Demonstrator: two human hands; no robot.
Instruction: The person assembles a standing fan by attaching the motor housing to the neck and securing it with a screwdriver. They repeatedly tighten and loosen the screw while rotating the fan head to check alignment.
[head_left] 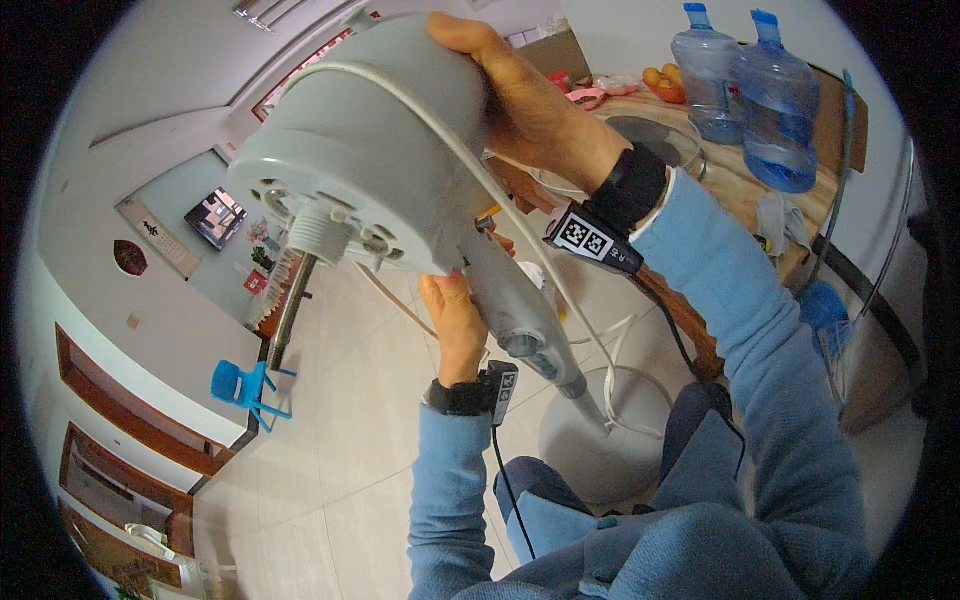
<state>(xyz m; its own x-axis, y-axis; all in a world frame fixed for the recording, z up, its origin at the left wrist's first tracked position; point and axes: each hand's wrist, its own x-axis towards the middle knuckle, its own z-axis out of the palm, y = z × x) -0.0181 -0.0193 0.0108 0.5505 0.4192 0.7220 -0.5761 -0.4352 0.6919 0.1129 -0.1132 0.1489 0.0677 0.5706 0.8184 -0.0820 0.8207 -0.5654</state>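
A grey standing fan (400, 150) without blades or grille tilts in front of me, its motor housing large in view. From the housing's front a threaded collar and a bare metal shaft (292, 310) point down and left. My right hand (540, 110) wraps round the back of the housing, thumb along its top. Beneath it my left hand (458, 315) grips the lower edge beside the neck, thumb up, other fingers partly hidden. A pale power cord (440, 125) loops over the housing and hangs beside the stem (530, 335), which has a button panel. The round grey base (600, 465) stands between my legs.
At right a wooden table (720, 195) bears two blue water jugs (780, 120), an orange bowl of fruit (665, 85) and a round glass lid or tray (655, 140). A small blue chair (245, 385) stands at left. Thin black cables hang from both wrist straps.
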